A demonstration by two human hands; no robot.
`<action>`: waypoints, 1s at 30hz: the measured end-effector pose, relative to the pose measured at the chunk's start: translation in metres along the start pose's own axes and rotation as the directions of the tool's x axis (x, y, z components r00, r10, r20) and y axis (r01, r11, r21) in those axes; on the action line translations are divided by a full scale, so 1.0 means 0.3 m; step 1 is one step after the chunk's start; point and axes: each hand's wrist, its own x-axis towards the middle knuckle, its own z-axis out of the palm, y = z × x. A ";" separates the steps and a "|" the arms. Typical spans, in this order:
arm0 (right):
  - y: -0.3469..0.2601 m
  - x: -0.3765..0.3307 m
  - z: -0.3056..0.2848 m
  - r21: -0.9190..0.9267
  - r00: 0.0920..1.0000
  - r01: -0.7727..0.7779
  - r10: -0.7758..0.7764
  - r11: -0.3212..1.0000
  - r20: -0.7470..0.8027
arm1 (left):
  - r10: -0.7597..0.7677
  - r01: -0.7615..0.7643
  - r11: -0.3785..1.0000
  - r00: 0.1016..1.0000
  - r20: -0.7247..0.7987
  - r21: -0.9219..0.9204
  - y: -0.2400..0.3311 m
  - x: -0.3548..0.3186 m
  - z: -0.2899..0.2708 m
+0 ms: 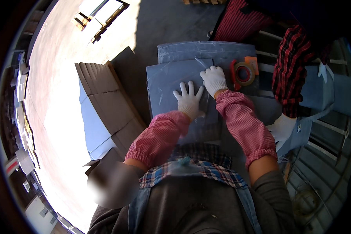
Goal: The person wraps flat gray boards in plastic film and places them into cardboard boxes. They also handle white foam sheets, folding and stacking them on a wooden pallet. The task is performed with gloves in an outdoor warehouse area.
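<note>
A flat blue-grey sheet (160, 87) lies in front of me, with what looks like shiny clear film over it. My left hand (189, 102), in a white knit glove, rests on the sheet with its fingers spread. Up and to the right, my right hand (214, 80), also gloved, is curled closed at the sheet's right edge. A thin pale strip (200, 61) sticks out by its knuckles; whether the fingers grip it is hidden. Just right of that hand sits a red tape dispenser (234, 74) with a brown tape roll (244, 74).
Behind lies a larger film-covered blue-grey stack (226, 50) with an orange piece (252, 63). Stacked brown cardboard (105, 85) stands left. At right, a co-worker's gloved hand (283, 128) and red-black plaid sleeve (288, 74) are beside blue-grey pieces and metal rails (323, 150).
</note>
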 end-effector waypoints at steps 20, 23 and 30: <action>-0.069 -0.001 -0.071 0.031 0.956 0.111 -0.115 0.993 0.272 | 0.519 -0.514 0.855 0.850 -0.094 0.077 0.052 -0.135 0.264; -0.051 -0.031 -0.069 0.051 0.953 0.101 -0.112 0.994 0.283 | 0.516 -0.511 0.856 0.854 -0.067 0.076 0.057 -0.136 0.228; -0.038 -0.053 -0.064 0.023 0.947 0.060 -0.064 0.998 0.314 | 0.529 -0.528 0.848 0.839 -0.126 0.045 0.055 -0.148 0.199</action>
